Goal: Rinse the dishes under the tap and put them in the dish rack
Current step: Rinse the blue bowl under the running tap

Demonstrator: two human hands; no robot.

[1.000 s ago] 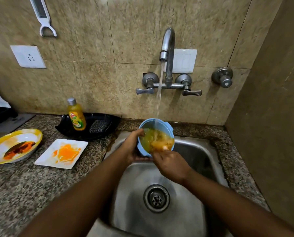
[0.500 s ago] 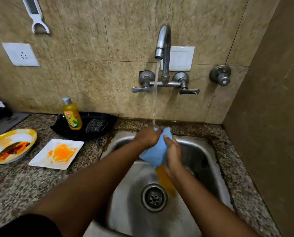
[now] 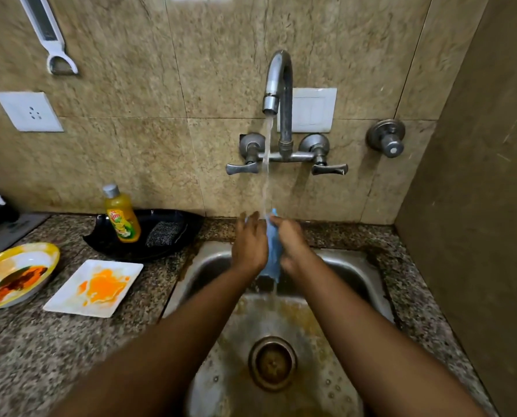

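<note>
A blue bowl (image 3: 273,254) is held on edge over the steel sink (image 3: 356,272), directly under the running tap (image 3: 277,82). My left hand (image 3: 249,245) grips its left side and my right hand (image 3: 292,245) grips its right side; only a narrow strip of blue shows between them. Water runs off the bowl's lower edge into the sink, whose bottom is tinted orange around the drain (image 3: 271,362). On the counter to the left lie a white square plate (image 3: 70,299) smeared orange and a yellow-rimmed plate (image 3: 45,254) with dark sauce.
A black tray (image 3: 191,224) behind the plates holds a yellow dish-soap bottle (image 3: 121,216) and a steel scrubber (image 3: 164,233). Tap handles (image 3: 329,169) stick out from the tiled wall. A brown side wall (image 3: 477,236) closes the right. No dish rack is in view.
The bowl went from upright and filling with orange water to tipped on edge, dumping the water into the sink. Both hands now clasp its sides.
</note>
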